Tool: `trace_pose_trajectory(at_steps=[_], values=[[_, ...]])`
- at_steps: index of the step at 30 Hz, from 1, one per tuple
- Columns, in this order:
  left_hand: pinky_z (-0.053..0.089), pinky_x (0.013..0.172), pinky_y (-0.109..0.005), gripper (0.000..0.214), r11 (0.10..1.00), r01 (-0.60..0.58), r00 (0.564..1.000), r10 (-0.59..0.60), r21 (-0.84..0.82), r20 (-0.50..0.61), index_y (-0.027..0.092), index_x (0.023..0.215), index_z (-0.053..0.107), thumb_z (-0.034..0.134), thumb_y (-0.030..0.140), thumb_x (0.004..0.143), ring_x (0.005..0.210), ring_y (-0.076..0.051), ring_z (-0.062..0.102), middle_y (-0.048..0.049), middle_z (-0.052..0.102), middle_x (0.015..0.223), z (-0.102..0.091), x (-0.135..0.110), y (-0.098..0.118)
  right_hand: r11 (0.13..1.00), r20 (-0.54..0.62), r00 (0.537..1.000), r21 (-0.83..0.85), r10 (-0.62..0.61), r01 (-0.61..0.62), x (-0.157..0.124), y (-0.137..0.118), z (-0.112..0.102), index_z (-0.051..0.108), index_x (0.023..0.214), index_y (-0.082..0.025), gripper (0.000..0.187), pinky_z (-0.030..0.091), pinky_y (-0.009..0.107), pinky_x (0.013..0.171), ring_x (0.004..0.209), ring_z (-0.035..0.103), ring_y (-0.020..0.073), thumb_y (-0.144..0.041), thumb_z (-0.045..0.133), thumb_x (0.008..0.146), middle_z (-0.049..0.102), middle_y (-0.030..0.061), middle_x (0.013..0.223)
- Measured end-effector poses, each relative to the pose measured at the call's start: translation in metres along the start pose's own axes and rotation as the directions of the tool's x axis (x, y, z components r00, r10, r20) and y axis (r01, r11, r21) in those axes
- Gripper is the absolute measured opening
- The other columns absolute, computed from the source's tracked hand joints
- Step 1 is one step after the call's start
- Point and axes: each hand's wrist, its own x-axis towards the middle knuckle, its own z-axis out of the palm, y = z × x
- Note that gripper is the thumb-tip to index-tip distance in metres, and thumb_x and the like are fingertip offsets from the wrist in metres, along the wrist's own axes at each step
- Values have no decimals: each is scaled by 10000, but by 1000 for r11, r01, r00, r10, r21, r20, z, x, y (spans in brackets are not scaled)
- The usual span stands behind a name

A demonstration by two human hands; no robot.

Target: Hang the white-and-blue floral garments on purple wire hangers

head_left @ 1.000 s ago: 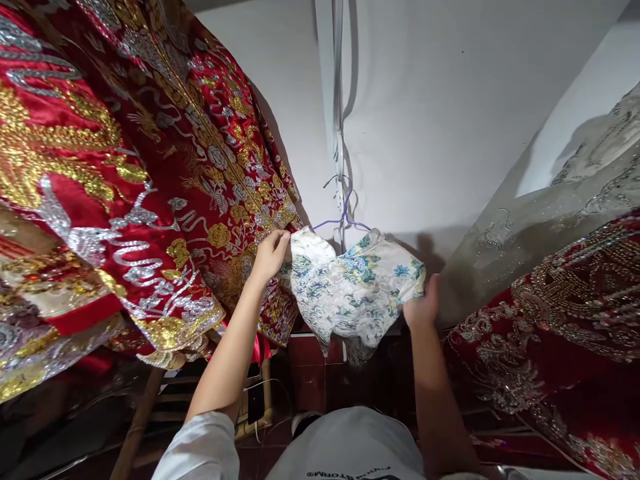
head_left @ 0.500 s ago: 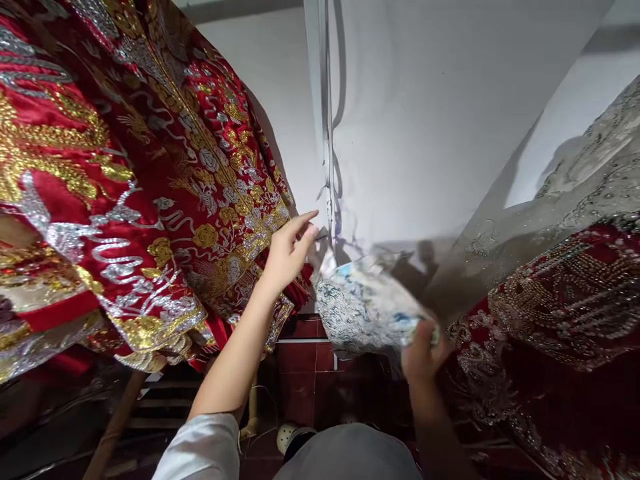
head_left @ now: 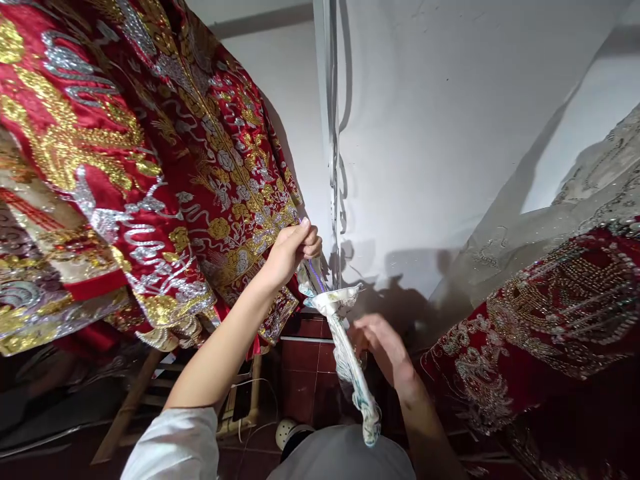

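Note:
My left hand (head_left: 294, 249) is raised and closed around the top of a small white garment with a blue floral print (head_left: 345, 353), gripping it near its hanger. The garment hangs edge-on below that hand, narrow and twisted, reaching down toward my chest. My right hand (head_left: 379, 341) sits just right of the hanging cloth with its fingers apart, touching or almost touching the fabric. The hanger itself is mostly hidden by my left hand.
A red robe with gold and silver embroidery (head_left: 125, 173) hangs close on the left. Red beaded fabric (head_left: 540, 320) and pale sheer embroidered cloth (head_left: 575, 207) hang on the right. A white wall (head_left: 425, 133) with a vertical cable conduit (head_left: 331, 133) stands ahead. A wooden frame (head_left: 130, 407) is low left.
The floral garment was held spread between both hands; now it hangs turned edge-on from my left hand. My right hand let go of its hem and moved left beside it.

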Motion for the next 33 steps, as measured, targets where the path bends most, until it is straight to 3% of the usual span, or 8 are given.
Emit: trace_pose_trajectory(at_steps=[4, 8, 14, 17, 21, 27, 30, 33], values=[[301, 468, -308, 687, 997, -9, 998, 15, -81, 66, 242, 566, 222, 443, 809, 886, 427, -96, 195, 63, 149, 501, 11, -8, -2, 985, -146, 989, -175, -14, -12, 51, 4, 2, 576, 1361, -283, 549, 528, 434, 1017, 1185, 637, 279, -615, 594, 925, 637, 118, 1353], [235, 443, -282, 714, 979, 52, 978, -10, -196, 207, 238, 501, 230, 546, 787, 830, 412, -83, 165, 62, 149, 452, 18, -16, -7, 943, -48, 978, -279, -202, 181, 115, 8, 16, 539, 1436, -328, 466, 361, 444, 1212, 1444, 454, 247, -515, 482, 1014, 546, 64, 1505], [343, 459, -327, 683, 998, -18, 999, 20, -62, 30, 241, 516, 254, 503, 761, 882, 404, -101, 270, 44, 226, 461, -9, -30, -3, 800, 116, 941, -501, -318, 332, 161, 22, 29, 736, 1032, -310, 260, 330, 482, 1203, 1162, 646, 254, -460, 528, 995, 737, 46, 1080], [459, 524, -375, 634, 995, -70, 989, 79, 75, -124, 241, 563, 298, 454, 735, 928, 456, -144, 428, 18, 336, 488, -32, -31, -2, 739, 20, 940, -612, -342, 282, 166, 23, 15, 722, 834, -272, 235, 417, 469, 1079, 900, 666, 238, -467, 638, 933, 731, 35, 861], [568, 686, -405, 546, 973, -99, 952, 153, 207, -266, 226, 673, 424, 410, 679, 977, 687, -201, 631, -35, 524, 647, -57, -22, -5, 684, -119, 964, -726, -238, 79, 177, 10, -8, 714, 741, -262, 277, 470, 342, 814, 790, 644, 223, -516, 724, 851, 721, 30, 766], [577, 883, -378, 460, 938, -31, 998, 46, 346, -35, 225, 1212, 625, 538, 601, 962, 1080, -239, 673, -110, 703, 1175, -92, -10, -12, 657, -282, 931, -751, -233, -63, 204, -34, -42, 730, 745, -212, 311, 398, 265, 657, 682, 603, 168, -507, 707, 842, 678, 5, 680], [559, 877, -354, 451, 918, 2, 995, -40, 397, 88, 205, 1187, 684, 592, 576, 947, 1030, -234, 676, -110, 723, 1141, -106, -10, -17, 640, -347, 904, -760, -252, -113, 211, -54, -58, 717, 724, -190, 348, 378, 263, 643, 681, 582, 161, -524, 725, 822, 652, 3, 655], [542, 786, -319, 407, 902, 28, 997, -58, 430, 58, 181, 1107, 718, 633, 538, 932, 891, -210, 674, -84, 734, 994, -112, -14, -27, 606, -423, 869, -771, -259, -195, 204, -61, -69, 693, 687, -190, 361, 370, 272, 637, 671, 566, 162, -525, 742, 811, 631, 3, 631]])
